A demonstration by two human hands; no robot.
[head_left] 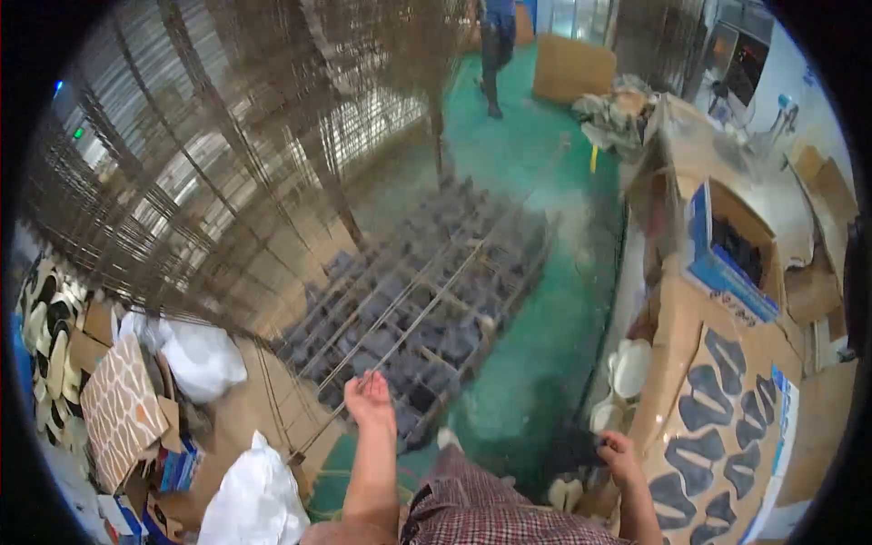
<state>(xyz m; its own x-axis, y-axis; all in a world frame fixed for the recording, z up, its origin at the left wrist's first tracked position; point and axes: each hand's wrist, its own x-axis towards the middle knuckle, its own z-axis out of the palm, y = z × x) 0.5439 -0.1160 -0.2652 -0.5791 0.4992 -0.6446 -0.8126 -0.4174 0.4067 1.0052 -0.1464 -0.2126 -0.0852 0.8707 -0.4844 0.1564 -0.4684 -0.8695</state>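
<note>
My left hand [370, 398] is closed at the near side of a wire rack tray, its curled fingers on a thin metal rod [418, 318]. Rows of dark grey, curved flat pieces [386, 295] lie across this slanting tray. At the lower right, my right hand [621, 456] pinches the edge of a dark, blurred flat piece [574, 451] that hangs beside my leg. Close to that hand, a cardboard-covered bench carries several dark grey Y-shaped cutouts [701, 400].
More wire rack trays [227, 163] tilt up at the left. White bags [256, 495] and a patterned board [123, 413] lie lower left. A blue box [736, 250] of dark pieces sits on the right bench. Ahead, a person [496, 50] stands on the green floor [527, 145].
</note>
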